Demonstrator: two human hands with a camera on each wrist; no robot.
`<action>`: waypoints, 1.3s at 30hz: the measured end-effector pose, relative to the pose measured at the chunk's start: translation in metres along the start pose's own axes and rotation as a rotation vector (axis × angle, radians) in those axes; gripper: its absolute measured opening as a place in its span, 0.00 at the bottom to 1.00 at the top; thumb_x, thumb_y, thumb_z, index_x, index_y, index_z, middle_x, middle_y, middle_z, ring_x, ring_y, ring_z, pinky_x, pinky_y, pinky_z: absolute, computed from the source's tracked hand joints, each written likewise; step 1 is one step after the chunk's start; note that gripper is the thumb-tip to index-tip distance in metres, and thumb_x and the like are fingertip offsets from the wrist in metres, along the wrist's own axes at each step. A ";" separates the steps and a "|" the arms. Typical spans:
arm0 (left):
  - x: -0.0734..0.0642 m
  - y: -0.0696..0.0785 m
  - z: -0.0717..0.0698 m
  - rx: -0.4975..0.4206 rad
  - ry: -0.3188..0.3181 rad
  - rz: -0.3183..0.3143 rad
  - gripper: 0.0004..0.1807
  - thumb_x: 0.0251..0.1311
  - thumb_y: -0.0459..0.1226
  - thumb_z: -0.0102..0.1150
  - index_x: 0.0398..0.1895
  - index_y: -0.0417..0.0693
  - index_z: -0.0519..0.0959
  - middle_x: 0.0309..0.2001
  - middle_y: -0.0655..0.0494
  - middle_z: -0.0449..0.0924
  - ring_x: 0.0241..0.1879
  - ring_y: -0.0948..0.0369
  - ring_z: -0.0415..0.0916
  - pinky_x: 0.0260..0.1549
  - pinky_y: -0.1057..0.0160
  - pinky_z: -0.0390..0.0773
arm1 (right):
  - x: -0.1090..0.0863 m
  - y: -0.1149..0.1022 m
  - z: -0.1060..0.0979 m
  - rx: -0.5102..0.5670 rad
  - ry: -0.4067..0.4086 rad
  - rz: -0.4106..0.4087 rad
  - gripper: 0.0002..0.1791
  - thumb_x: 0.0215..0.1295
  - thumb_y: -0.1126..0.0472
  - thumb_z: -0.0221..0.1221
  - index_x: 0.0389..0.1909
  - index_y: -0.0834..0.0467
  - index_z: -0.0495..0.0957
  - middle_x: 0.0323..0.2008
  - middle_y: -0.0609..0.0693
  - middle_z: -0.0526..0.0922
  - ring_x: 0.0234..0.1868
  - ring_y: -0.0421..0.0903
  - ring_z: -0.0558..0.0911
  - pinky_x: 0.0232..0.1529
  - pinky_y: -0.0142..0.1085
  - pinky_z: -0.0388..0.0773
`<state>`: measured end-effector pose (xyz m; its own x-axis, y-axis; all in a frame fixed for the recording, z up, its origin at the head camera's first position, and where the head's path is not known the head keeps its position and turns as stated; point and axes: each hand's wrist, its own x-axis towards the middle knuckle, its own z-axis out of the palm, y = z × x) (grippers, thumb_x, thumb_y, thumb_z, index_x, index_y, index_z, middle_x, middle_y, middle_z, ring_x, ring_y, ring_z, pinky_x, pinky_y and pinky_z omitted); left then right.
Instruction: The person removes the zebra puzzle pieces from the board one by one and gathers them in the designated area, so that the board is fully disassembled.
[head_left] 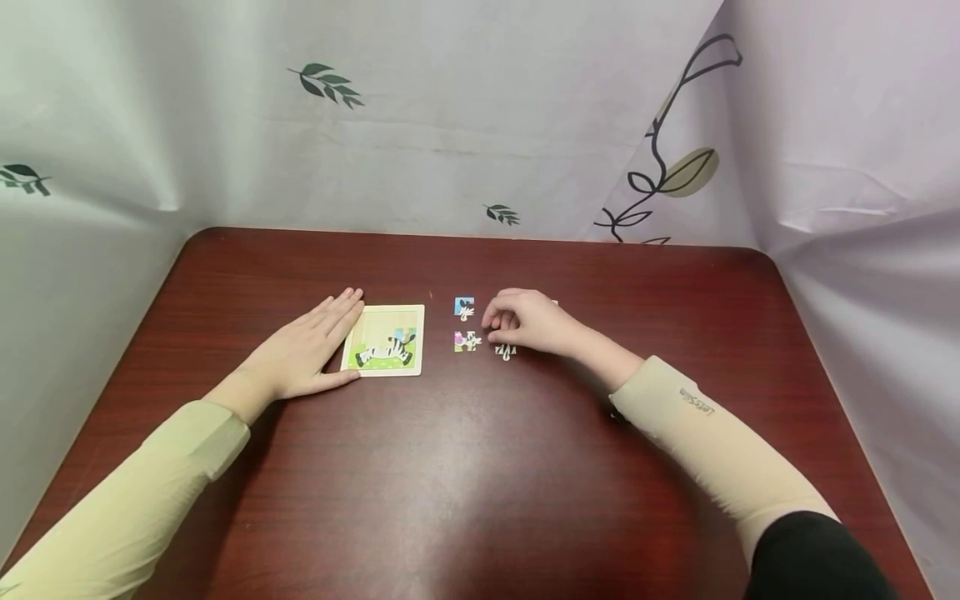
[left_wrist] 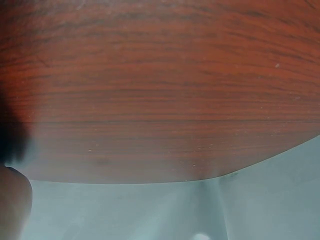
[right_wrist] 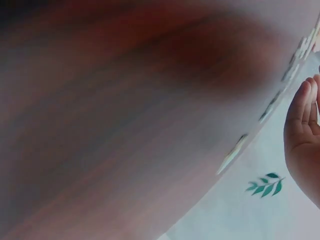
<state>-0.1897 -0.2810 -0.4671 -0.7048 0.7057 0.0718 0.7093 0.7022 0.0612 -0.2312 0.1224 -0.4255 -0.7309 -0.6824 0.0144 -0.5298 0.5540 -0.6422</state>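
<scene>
A small square jigsaw puzzle board [head_left: 382, 371] with a pale frame lies left of the table's middle. Zebra pieces [head_left: 385, 354] fill its lower part, while bare tan backing shows at the top. Flat on the table, my left hand [head_left: 303, 346] touches the board's left edge with fingers and thumb. My right hand [head_left: 532, 321] hovers right of the board, its thumb and index finger curved and apart, nothing visible between them. Around it lie a blue jigsaw piece [head_left: 464, 308], a pink-and-green jigsaw piece [head_left: 467, 341] and a striped jigsaw piece [head_left: 506, 352], partly covered by the hand.
Another light piece [head_left: 555, 302] peeks out behind the right wrist. The dark red wooden table [head_left: 450, 483] ends at the back against a white curtain [head_left: 420, 142] with leaf prints, which also hangs along both sides.
</scene>
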 end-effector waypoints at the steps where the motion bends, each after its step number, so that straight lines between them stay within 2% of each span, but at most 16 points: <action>1: 0.000 0.000 0.000 0.001 0.000 0.000 0.56 0.66 0.59 0.63 0.82 0.29 0.53 0.84 0.33 0.50 0.85 0.41 0.48 0.87 0.62 0.33 | 0.003 -0.002 0.002 0.006 -0.002 -0.002 0.05 0.66 0.64 0.72 0.40 0.58 0.87 0.36 0.49 0.83 0.35 0.40 0.83 0.41 0.30 0.85; 4: 0.001 0.000 -0.001 -0.001 -0.002 -0.002 0.56 0.67 0.59 0.62 0.83 0.29 0.53 0.85 0.33 0.49 0.85 0.41 0.48 0.87 0.61 0.35 | 0.014 -0.009 0.007 0.018 -0.017 -0.006 0.05 0.67 0.65 0.71 0.41 0.57 0.87 0.37 0.49 0.83 0.35 0.41 0.84 0.42 0.29 0.85; 12: 0.000 -0.001 0.001 -0.005 0.002 -0.003 0.56 0.66 0.59 0.63 0.83 0.29 0.52 0.85 0.33 0.49 0.85 0.41 0.48 0.86 0.66 0.30 | 0.045 -0.027 0.020 0.008 -0.074 -0.034 0.06 0.68 0.63 0.71 0.43 0.57 0.87 0.39 0.50 0.84 0.37 0.42 0.85 0.44 0.28 0.84; 23: 0.000 -0.001 0.001 -0.021 0.002 -0.003 0.56 0.67 0.57 0.63 0.83 0.29 0.52 0.85 0.33 0.49 0.85 0.40 0.49 0.87 0.61 0.36 | 0.083 -0.046 0.039 0.000 -0.117 -0.083 0.07 0.68 0.63 0.70 0.45 0.59 0.86 0.41 0.50 0.84 0.40 0.41 0.84 0.44 0.24 0.81; 32: 0.000 -0.001 0.002 -0.015 -0.010 -0.008 0.56 0.67 0.58 0.63 0.83 0.29 0.52 0.85 0.33 0.49 0.85 0.40 0.48 0.87 0.62 0.35 | 0.098 -0.052 0.046 -0.058 -0.175 -0.057 0.13 0.66 0.57 0.73 0.47 0.57 0.85 0.42 0.49 0.82 0.43 0.41 0.81 0.46 0.25 0.77; 39: 0.001 -0.001 0.003 -0.023 0.000 0.000 0.56 0.67 0.57 0.63 0.83 0.29 0.52 0.84 0.33 0.49 0.85 0.40 0.48 0.86 0.64 0.33 | 0.102 -0.055 0.049 -0.130 -0.198 -0.089 0.16 0.65 0.56 0.74 0.50 0.57 0.85 0.45 0.49 0.83 0.46 0.42 0.81 0.51 0.30 0.79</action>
<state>-0.1909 -0.2809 -0.4697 -0.7046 0.7060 0.0717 0.7096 0.6996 0.0839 -0.2555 -0.0010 -0.4269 -0.5871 -0.8042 -0.0927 -0.6483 0.5356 -0.5412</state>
